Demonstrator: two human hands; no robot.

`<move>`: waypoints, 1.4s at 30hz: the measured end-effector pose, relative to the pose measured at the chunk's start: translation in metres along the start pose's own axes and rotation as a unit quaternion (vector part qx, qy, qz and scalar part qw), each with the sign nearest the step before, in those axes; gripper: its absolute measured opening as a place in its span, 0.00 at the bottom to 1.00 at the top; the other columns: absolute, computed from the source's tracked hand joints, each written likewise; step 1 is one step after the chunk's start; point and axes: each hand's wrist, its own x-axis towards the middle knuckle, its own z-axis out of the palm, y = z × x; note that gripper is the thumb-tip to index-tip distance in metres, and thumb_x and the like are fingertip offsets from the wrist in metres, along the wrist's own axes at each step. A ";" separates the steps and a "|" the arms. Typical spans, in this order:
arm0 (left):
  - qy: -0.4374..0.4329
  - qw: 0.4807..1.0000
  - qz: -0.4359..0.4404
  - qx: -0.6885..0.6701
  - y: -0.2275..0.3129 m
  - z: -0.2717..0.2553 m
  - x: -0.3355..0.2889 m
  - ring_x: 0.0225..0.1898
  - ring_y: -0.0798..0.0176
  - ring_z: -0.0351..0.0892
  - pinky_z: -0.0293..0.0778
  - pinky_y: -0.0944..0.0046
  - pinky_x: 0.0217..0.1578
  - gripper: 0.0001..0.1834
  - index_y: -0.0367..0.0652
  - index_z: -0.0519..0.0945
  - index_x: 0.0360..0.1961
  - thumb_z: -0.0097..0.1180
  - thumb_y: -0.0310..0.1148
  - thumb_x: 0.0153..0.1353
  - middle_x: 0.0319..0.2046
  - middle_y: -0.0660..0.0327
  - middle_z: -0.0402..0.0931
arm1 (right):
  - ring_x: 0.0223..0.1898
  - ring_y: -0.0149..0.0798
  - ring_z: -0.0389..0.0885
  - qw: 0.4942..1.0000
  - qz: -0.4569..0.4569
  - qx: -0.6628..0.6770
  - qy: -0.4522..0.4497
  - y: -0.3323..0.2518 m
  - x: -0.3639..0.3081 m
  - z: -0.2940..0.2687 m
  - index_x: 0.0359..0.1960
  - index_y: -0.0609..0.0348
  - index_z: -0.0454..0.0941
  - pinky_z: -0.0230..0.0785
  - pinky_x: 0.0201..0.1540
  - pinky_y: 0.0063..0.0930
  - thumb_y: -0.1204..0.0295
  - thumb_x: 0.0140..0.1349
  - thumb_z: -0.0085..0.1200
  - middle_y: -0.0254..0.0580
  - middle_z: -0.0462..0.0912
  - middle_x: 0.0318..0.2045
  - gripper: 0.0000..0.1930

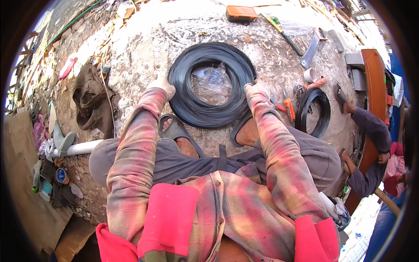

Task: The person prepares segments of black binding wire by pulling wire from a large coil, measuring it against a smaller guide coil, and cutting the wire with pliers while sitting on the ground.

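Observation:
A large coil of black wire (179, 83) lies on the rough ground in front of me, between my feet and the bright patch beyond. My left hand (162, 86), in a pale glove, is closed at the coil's left edge. At its right edge my right hand (257, 86), also gloved, is closed on the wire. Glare and the sleeves hide part of the fingers. Crumpled clear plastic (211, 83) shows through the coil's open middle. Orange-handled pliers (289, 109) and a smaller coil of black wire (326, 114) lie to the right of my right forearm.
An orange toolbox (241, 14) sits at the far side. A tool with a yellow-and-black handle (288, 40), a metal square (310, 50) and a white tape roll (310, 75) lie far right. Another person's leg (371, 126) is at right. Dark cloth (91, 98) lies left.

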 end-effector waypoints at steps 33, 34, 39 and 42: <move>-0.066 0.997 0.045 0.005 0.011 0.020 -0.014 0.54 0.42 0.72 0.66 0.53 0.55 0.25 0.43 0.72 0.54 0.48 0.39 0.53 0.50 0.42 0.74 | 0.57 0.51 0.72 0.998 -0.015 -0.017 -0.055 -0.026 -0.031 -0.045 0.60 0.61 0.65 0.63 0.60 0.36 0.54 0.50 0.57 0.58 0.74 0.53 0.37; -0.066 0.997 0.046 0.005 0.013 0.018 -0.016 0.54 0.42 0.72 0.66 0.53 0.55 0.25 0.43 0.72 0.54 0.48 0.39 0.53 0.50 0.42 0.74 | 0.57 0.51 0.72 0.998 -0.013 -0.017 -0.054 -0.024 -0.030 -0.044 0.60 0.61 0.65 0.63 0.60 0.36 0.54 0.50 0.57 0.58 0.74 0.53 0.37; -0.054 0.997 0.058 -0.004 0.017 0.019 -0.017 0.53 0.42 0.72 0.67 0.52 0.55 0.27 0.44 0.69 0.56 0.48 0.38 0.53 0.49 0.42 0.74 | 0.58 0.52 0.71 0.996 0.003 0.084 -0.012 -0.013 -0.015 -0.026 0.60 0.63 0.65 0.61 0.61 0.36 0.58 0.48 0.58 0.58 0.73 0.54 0.37; -0.069 0.996 0.057 0.024 0.022 0.014 -0.016 0.54 0.43 0.71 0.67 0.52 0.55 0.28 0.45 0.68 0.57 0.50 0.37 0.53 0.53 0.43 0.70 | 0.58 0.52 0.71 0.995 0.000 0.096 -0.013 -0.013 -0.015 -0.027 0.58 0.61 0.68 0.62 0.61 0.36 0.58 0.46 0.59 0.57 0.73 0.55 0.36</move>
